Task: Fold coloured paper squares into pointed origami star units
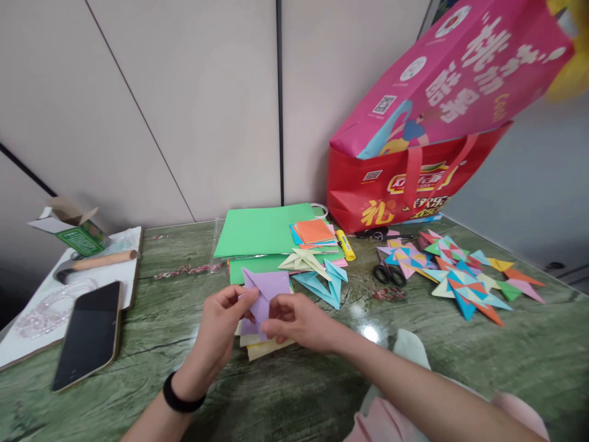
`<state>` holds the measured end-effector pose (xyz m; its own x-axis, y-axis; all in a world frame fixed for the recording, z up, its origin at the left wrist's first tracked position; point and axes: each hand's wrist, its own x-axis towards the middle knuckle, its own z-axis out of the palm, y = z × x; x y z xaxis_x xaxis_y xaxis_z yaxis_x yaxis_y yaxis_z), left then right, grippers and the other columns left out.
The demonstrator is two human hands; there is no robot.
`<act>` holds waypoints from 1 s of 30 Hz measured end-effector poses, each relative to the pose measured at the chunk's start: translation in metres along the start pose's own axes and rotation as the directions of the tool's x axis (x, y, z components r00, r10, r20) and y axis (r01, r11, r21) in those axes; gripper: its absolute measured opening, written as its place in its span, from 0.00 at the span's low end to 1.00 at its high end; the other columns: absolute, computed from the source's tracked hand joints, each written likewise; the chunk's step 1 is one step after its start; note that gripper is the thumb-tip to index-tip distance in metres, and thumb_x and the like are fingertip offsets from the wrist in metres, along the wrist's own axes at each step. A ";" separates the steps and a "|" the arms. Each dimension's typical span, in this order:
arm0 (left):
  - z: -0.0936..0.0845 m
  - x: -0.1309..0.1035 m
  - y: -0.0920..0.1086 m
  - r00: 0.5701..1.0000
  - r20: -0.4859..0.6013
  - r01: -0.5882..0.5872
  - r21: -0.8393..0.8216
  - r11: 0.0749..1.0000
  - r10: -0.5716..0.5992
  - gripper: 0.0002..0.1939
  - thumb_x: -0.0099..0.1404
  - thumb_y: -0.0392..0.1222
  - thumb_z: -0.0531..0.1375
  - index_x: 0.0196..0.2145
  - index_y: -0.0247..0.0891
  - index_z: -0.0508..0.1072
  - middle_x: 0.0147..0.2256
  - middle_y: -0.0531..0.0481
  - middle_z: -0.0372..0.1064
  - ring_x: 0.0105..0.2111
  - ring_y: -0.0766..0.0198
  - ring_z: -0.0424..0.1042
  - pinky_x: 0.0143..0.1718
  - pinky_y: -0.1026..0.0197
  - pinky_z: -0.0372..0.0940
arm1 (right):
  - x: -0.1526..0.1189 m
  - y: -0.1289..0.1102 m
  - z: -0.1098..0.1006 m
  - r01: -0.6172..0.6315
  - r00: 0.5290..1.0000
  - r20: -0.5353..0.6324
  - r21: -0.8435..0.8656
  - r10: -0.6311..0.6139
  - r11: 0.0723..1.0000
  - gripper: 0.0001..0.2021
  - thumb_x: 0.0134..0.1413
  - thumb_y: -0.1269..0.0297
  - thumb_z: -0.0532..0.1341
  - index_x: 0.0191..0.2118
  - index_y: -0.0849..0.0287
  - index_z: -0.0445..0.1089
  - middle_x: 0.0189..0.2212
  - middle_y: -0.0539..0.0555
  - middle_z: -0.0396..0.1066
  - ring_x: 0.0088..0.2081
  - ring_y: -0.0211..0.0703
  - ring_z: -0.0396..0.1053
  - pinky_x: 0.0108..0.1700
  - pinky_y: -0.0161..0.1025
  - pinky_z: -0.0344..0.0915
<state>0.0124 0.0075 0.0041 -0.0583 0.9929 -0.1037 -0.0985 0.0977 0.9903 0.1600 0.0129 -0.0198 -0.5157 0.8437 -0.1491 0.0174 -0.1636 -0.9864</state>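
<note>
A partly folded sheet of purple paper (275, 284) is held up in front of me, one corner turned over in a diagonal flap. My left hand (229, 312) pinches its left edge between thumb and fingers. At the lower right of the sheet, my right hand (294, 320) has its fingers curled closed on the paper. Beneath my hands lie cream sheets (269, 350), partly covered by the purple one. Just beyond are folded pale-green pieces (307, 261) and folded light-blue pieces (324, 288).
Green card sheets (264, 230), small coloured squares (314, 232) and a yellow glue stick (345, 244) lie behind. To the right are scissors (389, 274), folded paper stars (469, 283) and a red bag (359, 193). A phone (88, 334) and a green box (83, 236) sit left.
</note>
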 end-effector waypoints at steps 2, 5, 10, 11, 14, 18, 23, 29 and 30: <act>-0.001 0.001 0.000 0.999 0.037 0.016 0.064 0.998 -0.018 0.09 0.46 0.40 0.66 0.16 0.33 0.71 0.15 0.56 0.65 0.16 0.72 0.61 0.19 0.69 0.57 | 0.002 -0.002 -0.004 0.035 0.996 -0.080 -0.001 -0.035 0.999 0.21 0.35 0.47 0.64 0.25 0.60 0.61 0.22 0.47 0.63 0.23 0.34 0.65 0.25 0.33 0.65; -0.001 0.000 -0.002 0.988 0.128 0.066 0.157 0.985 -0.087 0.10 0.46 0.42 0.66 0.17 0.33 0.72 0.15 0.55 0.66 0.16 0.71 0.61 0.18 0.69 0.57 | 0.004 -0.004 -0.007 0.071 0.988 -0.139 0.052 -0.063 0.996 0.22 0.36 0.45 0.63 0.26 0.61 0.63 0.23 0.47 0.63 0.25 0.35 0.66 0.27 0.33 0.66; 0.003 -0.002 -0.002 0.979 0.173 0.072 0.199 0.977 -0.107 0.11 0.49 0.45 0.64 0.22 0.33 0.73 0.18 0.53 0.68 0.17 0.70 0.63 0.19 0.68 0.59 | 0.005 -0.002 -0.008 0.077 0.974 -0.223 0.120 -0.048 0.990 0.20 0.35 0.48 0.65 0.22 0.62 0.64 0.18 0.46 0.64 0.19 0.31 0.63 0.24 0.31 0.63; 0.004 -0.003 -0.002 0.980 0.171 0.069 0.195 0.978 -0.103 0.11 0.50 0.45 0.63 0.22 0.33 0.73 0.18 0.53 0.68 0.17 0.70 0.63 0.19 0.68 0.59 | 0.005 -0.001 -0.009 0.077 0.969 -0.242 0.134 -0.043 0.988 0.20 0.35 0.48 0.65 0.22 0.62 0.64 0.18 0.45 0.64 0.18 0.30 0.62 0.23 0.31 0.63; 0.005 -0.003 -0.001 0.983 0.162 0.056 0.185 0.981 -0.087 0.12 0.51 0.45 0.62 0.19 0.34 0.72 0.16 0.54 0.66 0.16 0.70 0.62 0.18 0.68 0.59 | 0.007 0.000 -0.010 0.074 0.966 -0.258 0.153 -0.032 0.985 0.20 0.34 0.49 0.66 0.21 0.62 0.64 0.17 0.45 0.64 0.17 0.29 0.61 0.22 0.29 0.62; 0.003 -0.002 0.000 0.987 0.161 0.003 0.158 0.987 -0.029 0.12 0.51 0.43 0.63 0.16 0.34 0.70 0.14 0.54 0.64 0.15 0.70 0.62 0.18 0.68 0.58 | 0.006 0.001 -0.009 0.073 0.974 -0.225 0.149 -0.038 0.986 0.20 0.35 0.48 0.65 0.22 0.62 0.63 0.17 0.45 0.65 0.17 0.30 0.63 0.22 0.30 0.63; 0.003 -0.002 -0.001 0.997 0.073 -0.011 0.116 0.993 0.002 0.14 0.49 0.44 0.64 0.14 0.35 0.68 0.11 0.57 0.63 0.13 0.71 0.61 0.17 0.69 0.57 | 0.004 0.001 -0.003 -0.002 0.996 -0.087 0.192 0.019 0.981 0.21 0.32 0.49 0.67 0.22 0.61 0.61 0.19 0.47 0.67 0.21 0.34 0.68 0.26 0.33 0.67; 0.003 -0.001 -0.003 0.999 0.045 0.015 0.083 0.996 -0.019 0.11 0.50 0.43 0.64 0.17 0.34 0.69 0.13 0.55 0.66 0.13 0.70 0.62 0.16 0.68 0.58 | 0.004 0.001 -0.001 0.013 0.986 -0.164 0.190 0.018 0.982 0.22 0.30 0.48 0.67 0.22 0.60 0.60 0.16 0.43 0.64 0.18 0.32 0.65 0.24 0.32 0.65; 0.002 0.000 -0.003 0.999 0.037 0.019 0.071 0.997 -0.021 0.11 0.50 0.42 0.64 0.18 0.34 0.69 0.13 0.54 0.67 0.13 0.69 0.63 0.17 0.68 0.58 | 0.004 0.001 -0.001 0.018 0.985 -0.171 0.193 0.015 0.981 0.22 0.30 0.48 0.67 0.23 0.60 0.60 0.16 0.43 0.63 0.18 0.32 0.65 0.24 0.32 0.65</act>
<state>0.0147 0.0071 0.0016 -0.0196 0.9924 -0.1214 -0.0284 0.1208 0.9923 0.1587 0.0169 -0.0217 -0.3617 0.9159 -0.1740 -0.1578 -0.2441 -0.9568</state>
